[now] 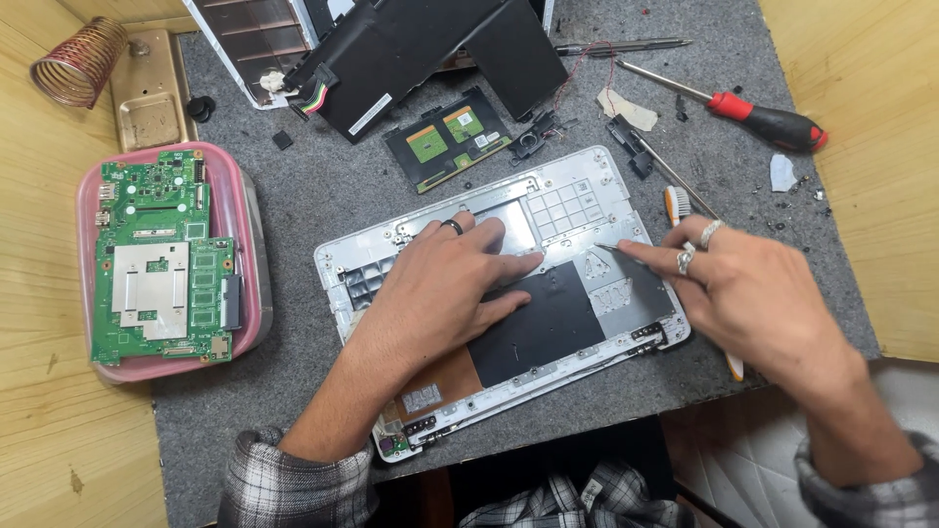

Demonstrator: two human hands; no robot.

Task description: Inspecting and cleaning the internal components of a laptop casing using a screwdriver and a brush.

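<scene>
An opened white laptop shell (577,196) lies inside-up on the grey mat, with a black sheet (548,328) over part of its inner face. My left hand (445,284), a dark ring on one finger, rests flat on the shell's middle with fingers spread. My right hand (748,288), wearing silver rings, pinches a thin metal tool (608,248) whose tip touches the shell's right part. What the tip touches is too small to tell.
A green circuit board (161,259) lies in a pink tray (246,196) at left. A black battery pack (430,49), a touchpad board (448,137), a red-handled screwdriver (758,117), a brush (677,203) and a copper coil (78,61) lie behind. Wooden walls stand both sides.
</scene>
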